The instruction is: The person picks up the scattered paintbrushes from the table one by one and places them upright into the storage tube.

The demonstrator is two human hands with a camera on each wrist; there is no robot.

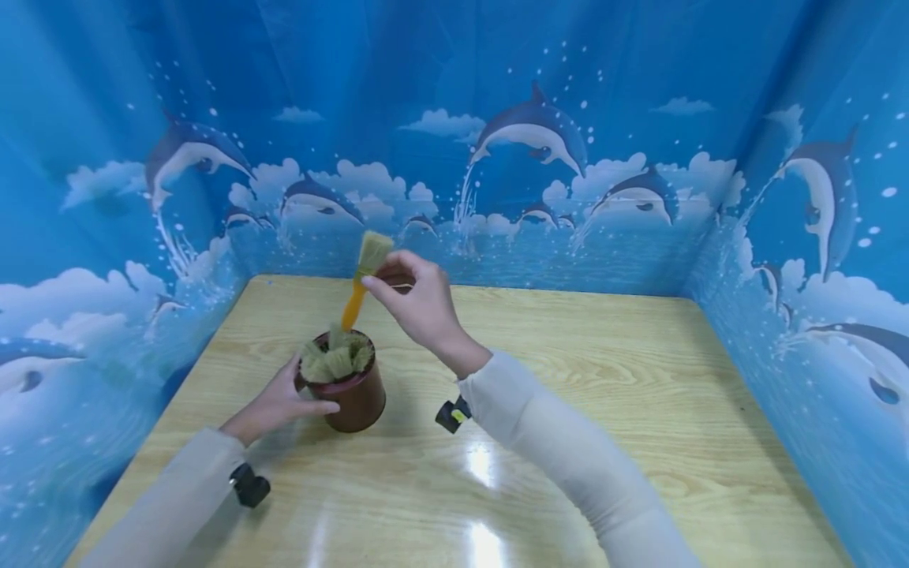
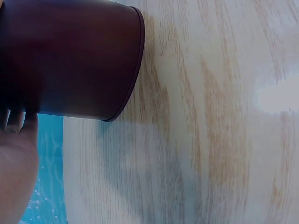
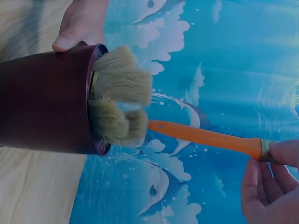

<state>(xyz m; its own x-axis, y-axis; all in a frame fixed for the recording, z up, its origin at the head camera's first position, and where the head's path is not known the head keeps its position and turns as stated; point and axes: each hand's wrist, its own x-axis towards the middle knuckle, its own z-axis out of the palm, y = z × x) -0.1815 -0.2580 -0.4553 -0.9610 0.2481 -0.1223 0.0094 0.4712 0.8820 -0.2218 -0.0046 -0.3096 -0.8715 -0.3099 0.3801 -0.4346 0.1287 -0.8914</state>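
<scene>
A dark brown round pot (image 1: 355,402) stands upright on the table at the left, with several brushes (image 3: 124,84) in it, their pale bristles sticking out of the top. My left hand (image 1: 280,398) grips the pot round its side, the thumb towards me. Above the pot, my right hand (image 1: 419,304) pinches a paintbrush (image 1: 353,306) by the metal band between bristles and handle. Its bristles point up and its orange handle slants down, the tip right at the bristles in the pot. In the right wrist view the whole orange handle (image 3: 205,139) shows.
The table (image 1: 568,410) has a light wood-grain top. A blue curtain (image 1: 440,79) with dolphins and clouds hangs along its back and both sides. Each wrist carries a small black camera (image 1: 250,484) over a pale sleeve.
</scene>
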